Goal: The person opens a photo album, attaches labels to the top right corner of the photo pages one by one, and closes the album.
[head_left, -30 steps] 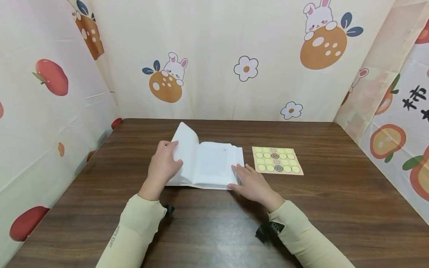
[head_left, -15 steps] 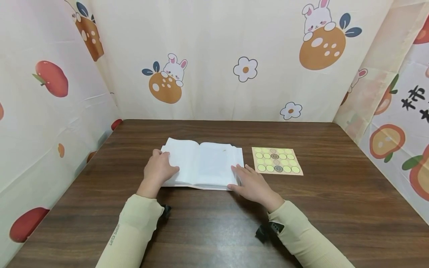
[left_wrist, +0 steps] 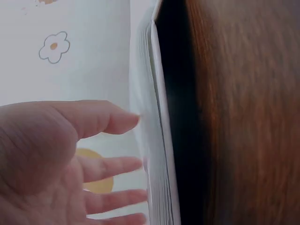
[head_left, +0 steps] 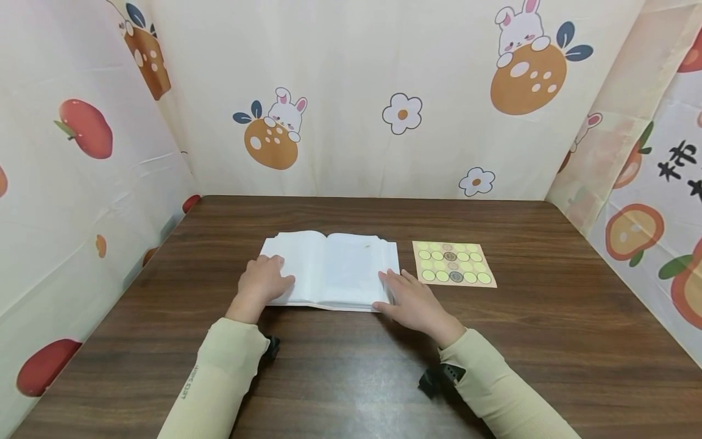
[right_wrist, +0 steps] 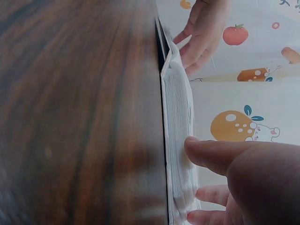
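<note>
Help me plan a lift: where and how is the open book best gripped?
Probably by both side edges, the left hand from the left and the right hand from the right, fingers under the cover, thumbs on the pages. The open book lies spread flat, so one side alone might let the other sag.

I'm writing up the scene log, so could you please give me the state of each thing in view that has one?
Book, lying open on the table
Circle-patterned sheet, flat, apart from the book
Left hand, fingers relaxed, at the book's left side
Right hand, fingers relaxed, at the book's right side
Patterned cloth, hanging behind
</note>
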A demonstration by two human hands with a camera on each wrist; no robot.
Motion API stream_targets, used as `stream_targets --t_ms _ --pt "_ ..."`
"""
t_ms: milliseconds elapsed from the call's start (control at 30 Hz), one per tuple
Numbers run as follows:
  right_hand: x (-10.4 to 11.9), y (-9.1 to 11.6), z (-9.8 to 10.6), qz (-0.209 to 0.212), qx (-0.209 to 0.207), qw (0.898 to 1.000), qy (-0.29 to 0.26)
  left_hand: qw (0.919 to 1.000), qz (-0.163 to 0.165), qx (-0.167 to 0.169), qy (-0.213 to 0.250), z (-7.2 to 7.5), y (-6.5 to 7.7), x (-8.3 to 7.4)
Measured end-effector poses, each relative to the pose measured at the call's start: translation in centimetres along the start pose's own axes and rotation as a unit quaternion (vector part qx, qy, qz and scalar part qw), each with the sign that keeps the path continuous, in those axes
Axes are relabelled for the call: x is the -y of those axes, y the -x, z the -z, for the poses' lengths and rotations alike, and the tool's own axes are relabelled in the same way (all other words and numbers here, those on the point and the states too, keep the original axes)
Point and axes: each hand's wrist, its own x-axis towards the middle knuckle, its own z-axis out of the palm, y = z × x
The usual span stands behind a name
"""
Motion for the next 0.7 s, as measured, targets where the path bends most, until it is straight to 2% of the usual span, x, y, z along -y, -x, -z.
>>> stream_targets --t_ms 167,300,467,600,700 --pt "0.0 0.0 0.0 0.001 0.001 1.000 0.000 0.9972 -0.037 -0.061 0.023 -0.6 0.1 -1.6" --pt "-0.1 0.0 -0.1 0.004 0.000 1.000 0.002 0.9924 -0.077 -0.076 0.058 -1.2 0.6 -3.8" --pt "-0.1 0.0 0.0 0.007 0.000 1.000 0.001 0.9847 -0.130 -0.090 0.073 -2.1 1.4 -6.1" --pt "-0.1 0.0 0.2 0.010 -0.003 1.000 0.000 0.9811 -0.166 -0.078 0.062 -2.9 1.8 -7.1" --pt "-0.2 0.0 0.3 0.014 -0.005 1.000 0.000 0.9817 -0.176 -0.056 0.048 -3.4 1.9 -7.4"
